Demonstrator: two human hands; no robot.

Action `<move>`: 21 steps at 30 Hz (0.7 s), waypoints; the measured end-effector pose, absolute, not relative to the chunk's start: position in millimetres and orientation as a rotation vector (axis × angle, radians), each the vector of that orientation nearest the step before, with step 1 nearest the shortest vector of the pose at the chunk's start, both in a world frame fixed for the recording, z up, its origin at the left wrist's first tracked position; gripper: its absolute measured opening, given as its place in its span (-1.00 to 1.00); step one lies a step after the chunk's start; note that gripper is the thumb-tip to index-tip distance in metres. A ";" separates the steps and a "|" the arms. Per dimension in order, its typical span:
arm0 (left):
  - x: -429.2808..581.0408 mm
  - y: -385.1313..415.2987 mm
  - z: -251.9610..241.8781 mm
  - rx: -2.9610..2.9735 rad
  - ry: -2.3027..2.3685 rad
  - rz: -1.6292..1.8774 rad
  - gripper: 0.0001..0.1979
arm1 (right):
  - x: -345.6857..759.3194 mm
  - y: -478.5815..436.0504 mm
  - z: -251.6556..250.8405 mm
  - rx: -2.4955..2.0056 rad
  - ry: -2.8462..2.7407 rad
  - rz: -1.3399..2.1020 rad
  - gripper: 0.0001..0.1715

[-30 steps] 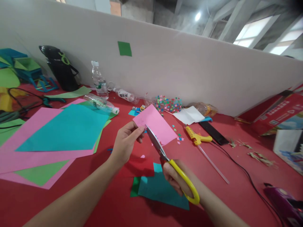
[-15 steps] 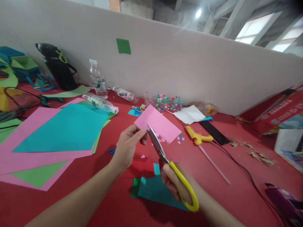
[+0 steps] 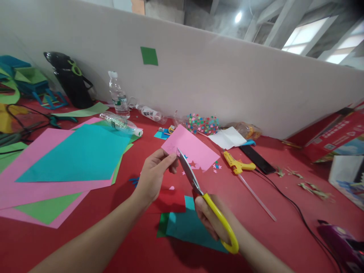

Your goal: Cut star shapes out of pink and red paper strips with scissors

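Pink paper (image 3: 192,144) was held above the red table (image 3: 127,242), its left end pinched between thumb and fingers of the left hand (image 3: 155,172), as the right hand (image 3: 207,214) gripped yellow-handled scissors (image 3: 190,173), blade tips beside the left thumb.

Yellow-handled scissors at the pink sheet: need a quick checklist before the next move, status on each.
1. Left hand pinching the pink sheet: ok, at its near left edge.
2. Right hand gripping the scissors: ok, by the yellow handle.
3. Blade tip well away from the left thumb: not ok, it appears right beside it.
4. Paper between the blades: cannot tell.
5. Glue gun off the sheet: ok, lies to its right.
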State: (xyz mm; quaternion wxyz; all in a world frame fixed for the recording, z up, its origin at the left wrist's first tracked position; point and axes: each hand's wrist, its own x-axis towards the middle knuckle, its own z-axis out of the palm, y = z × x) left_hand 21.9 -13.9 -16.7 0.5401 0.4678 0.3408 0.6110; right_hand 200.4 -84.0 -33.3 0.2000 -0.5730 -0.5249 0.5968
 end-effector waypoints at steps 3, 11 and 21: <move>21.6 -13.5 -17.0 1.122 0.816 1.456 -0.88 | 199.3 -85.0 -29.2 -1.586 -1.474 1.627 -0.40; 21.1 -13.1 -17.4 1.132 0.844 1.467 -0.88 | 196.3 -84.7 -26.8 -1.527 -1.560 1.514 -0.28; 18.3 -9.6 -14.0 1.107 0.831 1.463 -0.86 | 195.6 -83.9 -22.0 -1.587 -1.482 1.566 -0.44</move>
